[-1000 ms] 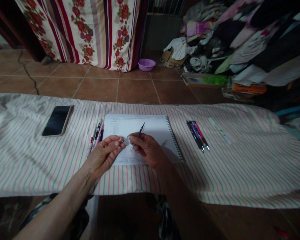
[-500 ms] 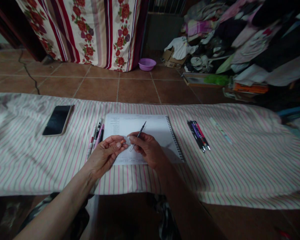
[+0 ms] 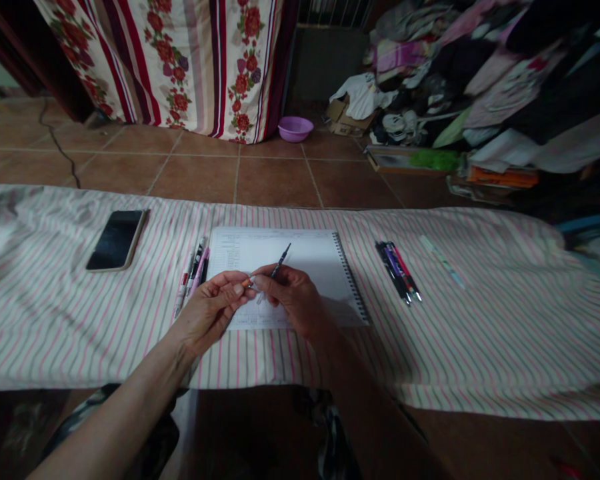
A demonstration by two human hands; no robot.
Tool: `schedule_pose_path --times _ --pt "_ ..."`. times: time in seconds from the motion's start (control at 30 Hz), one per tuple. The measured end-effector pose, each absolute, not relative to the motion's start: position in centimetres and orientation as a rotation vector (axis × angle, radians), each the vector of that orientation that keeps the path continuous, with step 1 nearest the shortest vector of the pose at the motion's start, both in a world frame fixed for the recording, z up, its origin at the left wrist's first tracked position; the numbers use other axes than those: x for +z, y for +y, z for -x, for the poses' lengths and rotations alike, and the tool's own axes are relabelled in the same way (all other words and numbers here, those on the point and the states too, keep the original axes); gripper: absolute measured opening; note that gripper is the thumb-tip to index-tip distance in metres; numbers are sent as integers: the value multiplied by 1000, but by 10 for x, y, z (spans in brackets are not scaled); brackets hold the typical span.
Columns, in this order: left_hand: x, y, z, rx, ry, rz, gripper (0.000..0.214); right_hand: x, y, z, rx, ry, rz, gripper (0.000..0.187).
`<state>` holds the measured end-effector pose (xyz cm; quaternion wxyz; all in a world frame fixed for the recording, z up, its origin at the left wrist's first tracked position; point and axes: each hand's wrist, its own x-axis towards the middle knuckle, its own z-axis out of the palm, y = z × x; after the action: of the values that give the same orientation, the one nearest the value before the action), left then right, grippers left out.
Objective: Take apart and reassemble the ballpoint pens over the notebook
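Note:
My left hand [image 3: 220, 300] is closed in a pinch on a small orange piece [image 3: 247, 283], too small to name surely. Just beside it, my right hand [image 3: 295, 293] is closed around a slim dark patterned pen [image 3: 281, 260], whose dark tapered end points away from me. A pale, clear end of it shows below the fingers. The right fingertips meet the left ones at the orange piece. Both hands hover over an open spiral notebook [image 3: 305, 243] with a printed page. Left of the notebook lie several pens [image 3: 196, 267], partly behind my left wrist.
A striped cloth [image 3: 480, 333] covers the table. On it lie a phone [image 3: 116, 241] at left, a bundle of pens [image 3: 399, 272] at right, and a pale pen [image 3: 443, 260] farther right. Beyond are a purple basin [image 3: 295, 129], a floral curtain [image 3: 200, 67] and heaped clothes [image 3: 430, 67].
My right fingertips have moved slightly left to touch the orange piece at my left fingers. The pen in my right hand has shifted a little with them; other things stay put.

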<state>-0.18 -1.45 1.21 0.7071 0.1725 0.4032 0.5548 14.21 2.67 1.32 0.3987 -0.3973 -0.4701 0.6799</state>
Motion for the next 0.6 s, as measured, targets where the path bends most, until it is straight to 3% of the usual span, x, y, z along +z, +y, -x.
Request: schedule_pose_path --times 0.6 --pt "15 -14 0 1242 916 -349 12 12 26 -141 1553 -1314 1060 12"
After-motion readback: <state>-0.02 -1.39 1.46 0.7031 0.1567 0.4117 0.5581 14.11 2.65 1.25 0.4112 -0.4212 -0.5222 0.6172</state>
